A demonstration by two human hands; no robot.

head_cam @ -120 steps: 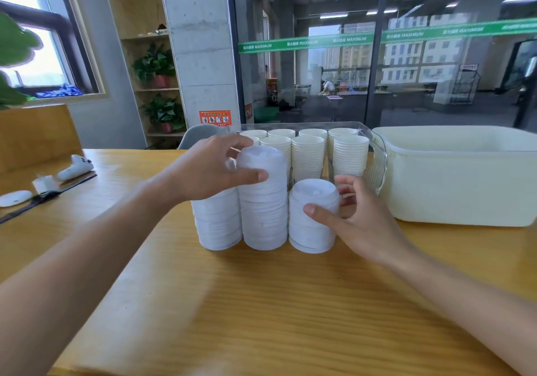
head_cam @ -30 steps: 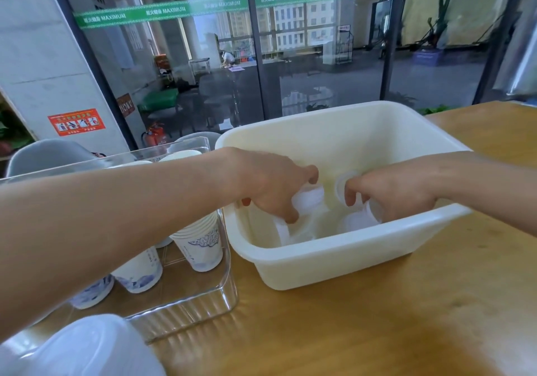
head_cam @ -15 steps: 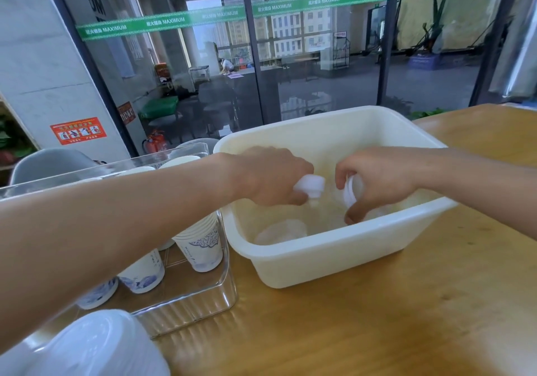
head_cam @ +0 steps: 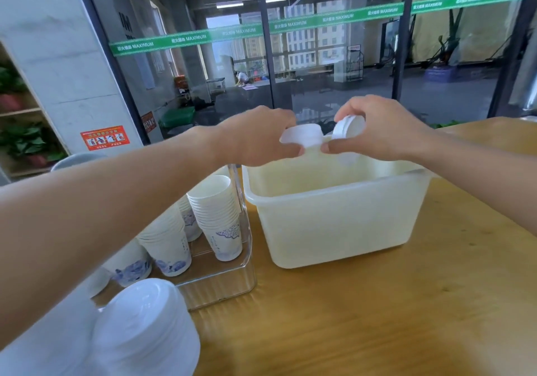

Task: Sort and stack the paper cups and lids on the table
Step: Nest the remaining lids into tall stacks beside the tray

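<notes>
Starting down below our left forearm, near the bottom edge, there's a stack of lids [head_cam: 145, 326] already built up on the counter [head_cam: 377, 317]. Just past it, also below and to the left of our hands, sits the clear tray [head_cam: 229, 291] with several nested columns of paper cups [head_cam: 218, 215] standing upright, so the cup side looks mostly sorted to us.

Moving right, our left hand [head_cam: 255, 137] is raised above the white tub [head_cam: 334, 215], fingers curled around a white lid [head_cam: 302, 138] held roughly flat. Right beside it, our right hand [head_cam: 377, 128] pinches a second lid [head_cam: 348, 127] tilted up on edge, almost touching the first. Looks like we're about to nest the two together before adding them to the pile.

What's left: we can't see the bottom of the tub from this angle, so no idea how many loose lids are still in there. These two still need to go on the stack at least.

Compared with half a second ago, both hands have come up out of the tub, where they were down inside grabbing lids, and they're now clear above its rim. The view has also dropped a bit, showing more of the cups and the lid stack.
</notes>
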